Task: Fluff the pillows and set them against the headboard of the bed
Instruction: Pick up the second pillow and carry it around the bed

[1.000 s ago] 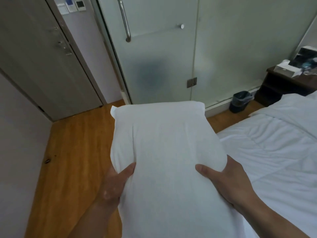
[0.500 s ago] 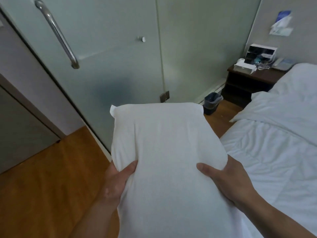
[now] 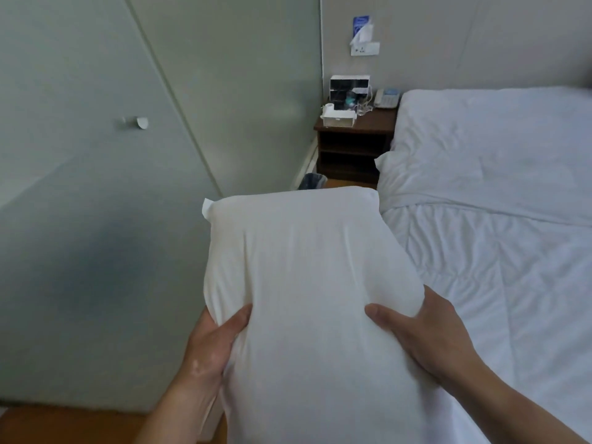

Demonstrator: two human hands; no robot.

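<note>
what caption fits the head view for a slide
Both hands, left hand and right hand, grip a white pillow beside the bed, with a nightstand ahead.

Pillow [image 3: 307,283] — near end cut off by the bottom edge. Bin [image 3: 312,181] mostly hidden behind it; nightstand [image 3: 352,145] items too small to identify.

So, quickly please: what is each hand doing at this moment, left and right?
Left hand: closed on the left side of the pillow, holding it.
Right hand: closed on the pillow's right side, holding it.
</note>
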